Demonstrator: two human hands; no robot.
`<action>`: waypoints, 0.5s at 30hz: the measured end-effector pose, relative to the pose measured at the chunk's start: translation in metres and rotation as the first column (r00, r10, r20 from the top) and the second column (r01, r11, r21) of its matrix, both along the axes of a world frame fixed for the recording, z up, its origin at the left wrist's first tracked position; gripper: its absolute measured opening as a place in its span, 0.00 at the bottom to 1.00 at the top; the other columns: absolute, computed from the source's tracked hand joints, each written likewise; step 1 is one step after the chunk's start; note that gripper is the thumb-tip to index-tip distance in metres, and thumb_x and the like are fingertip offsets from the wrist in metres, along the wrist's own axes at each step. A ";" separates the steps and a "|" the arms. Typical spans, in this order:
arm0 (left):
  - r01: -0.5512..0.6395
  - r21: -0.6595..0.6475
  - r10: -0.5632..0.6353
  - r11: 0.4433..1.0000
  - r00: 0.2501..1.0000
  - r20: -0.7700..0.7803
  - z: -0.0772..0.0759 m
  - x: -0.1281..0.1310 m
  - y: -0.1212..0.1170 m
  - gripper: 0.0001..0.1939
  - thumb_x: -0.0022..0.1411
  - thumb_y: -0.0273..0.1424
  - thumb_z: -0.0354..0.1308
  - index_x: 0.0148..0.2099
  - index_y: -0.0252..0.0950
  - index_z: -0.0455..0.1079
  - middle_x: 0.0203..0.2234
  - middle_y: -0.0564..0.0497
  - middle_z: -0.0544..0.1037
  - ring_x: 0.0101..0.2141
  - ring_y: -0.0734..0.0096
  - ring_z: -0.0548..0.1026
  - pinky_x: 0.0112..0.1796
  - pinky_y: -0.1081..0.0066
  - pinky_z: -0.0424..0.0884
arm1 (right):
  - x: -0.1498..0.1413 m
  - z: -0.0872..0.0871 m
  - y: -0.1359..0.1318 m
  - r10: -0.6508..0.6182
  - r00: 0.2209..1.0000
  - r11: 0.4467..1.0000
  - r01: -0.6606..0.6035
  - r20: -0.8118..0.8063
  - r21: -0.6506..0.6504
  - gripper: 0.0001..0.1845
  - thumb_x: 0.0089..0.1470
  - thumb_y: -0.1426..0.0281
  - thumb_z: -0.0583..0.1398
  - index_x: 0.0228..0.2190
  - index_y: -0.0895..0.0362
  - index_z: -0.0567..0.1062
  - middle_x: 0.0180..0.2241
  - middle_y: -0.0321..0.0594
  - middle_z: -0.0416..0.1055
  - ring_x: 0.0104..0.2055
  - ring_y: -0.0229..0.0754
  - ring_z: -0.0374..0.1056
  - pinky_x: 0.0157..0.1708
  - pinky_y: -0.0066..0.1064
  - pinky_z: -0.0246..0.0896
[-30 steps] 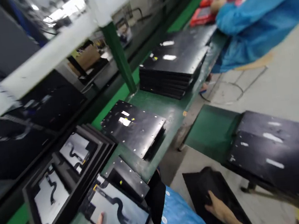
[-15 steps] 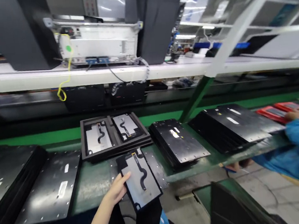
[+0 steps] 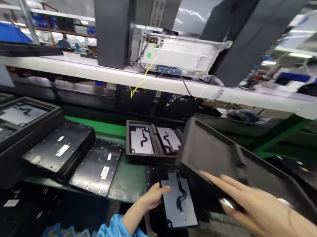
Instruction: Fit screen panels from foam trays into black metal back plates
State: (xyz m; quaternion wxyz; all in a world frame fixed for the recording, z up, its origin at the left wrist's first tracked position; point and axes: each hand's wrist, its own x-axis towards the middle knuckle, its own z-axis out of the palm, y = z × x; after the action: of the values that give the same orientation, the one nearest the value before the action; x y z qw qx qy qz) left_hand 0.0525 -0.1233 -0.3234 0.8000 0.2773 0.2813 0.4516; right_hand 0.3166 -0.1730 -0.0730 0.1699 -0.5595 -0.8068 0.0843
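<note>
My left hand (image 3: 154,197) grips the left edge of a flat grey panel module (image 3: 172,209), thumb on its face. A curved black ribbon cable runs down that panel. At the right, an empty dark grey foam tray (image 3: 212,146) is tilted up in the air, blurred by motion. My right hand (image 3: 258,206) holds its near wall, fingers stretched along the side; a shiny silver spot shows near the thumb. Behind the held panel, a two-compartment foam tray (image 3: 131,157) rests on the bench with a similar panel in each compartment.
Stacked black metal plates (image 3: 62,143) and another black plate (image 3: 98,170) lie on the green bench (image 3: 127,184) to the left. Beyond them are more foam trays (image 3: 47,117) with panels. A white shelf beam (image 3: 91,71) crosses above, with a yellow cord (image 3: 143,83) hanging from it.
My view has swung left. My right hand has come into view with an empty foam tray, tilted over the right side. My left hand still holds the panel, now more upright.
</note>
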 end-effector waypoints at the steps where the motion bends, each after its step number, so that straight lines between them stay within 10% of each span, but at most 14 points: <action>1: -0.012 -0.002 0.012 1.000 1.000 -0.001 -0.001 0.001 0.000 0.31 0.51 0.44 0.82 0.52 0.33 0.83 0.50 0.36 0.88 0.51 0.47 0.86 0.60 0.51 0.76 | -0.027 0.005 0.033 0.107 0.985 0.994 -0.107 0.137 -0.013 0.38 0.62 0.60 0.64 0.72 0.34 0.70 0.60 0.44 0.78 0.43 0.59 0.82 0.42 0.47 0.78; 8: -0.097 -0.016 0.097 0.995 0.995 0.013 -0.009 0.007 0.002 0.25 0.51 0.39 0.81 0.49 0.35 0.83 0.41 0.39 0.88 0.46 0.48 0.86 0.57 0.49 0.78 | -0.203 -0.041 0.185 0.292 0.794 0.940 -0.342 0.534 -0.005 0.33 0.74 0.67 0.55 0.76 0.45 0.64 0.56 0.47 0.75 0.45 0.47 0.81 0.43 0.32 0.70; 15: -0.083 0.015 0.082 0.996 0.996 0.031 -0.002 0.005 0.001 0.30 0.48 0.44 0.82 0.51 0.35 0.85 0.45 0.36 0.88 0.50 0.43 0.86 0.59 0.48 0.76 | -0.178 -0.059 0.143 0.241 0.962 0.962 -0.254 0.132 0.097 0.33 0.75 0.48 0.51 0.75 0.42 0.64 0.62 0.45 0.74 0.46 0.51 0.82 0.46 0.42 0.77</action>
State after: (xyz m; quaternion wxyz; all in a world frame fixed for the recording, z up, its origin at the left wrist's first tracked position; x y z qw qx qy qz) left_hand 0.0579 -0.1224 -0.3255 0.7827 0.2649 0.2765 0.4907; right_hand 0.1381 -0.0302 -0.1324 0.1410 -0.4477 -0.8826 0.0260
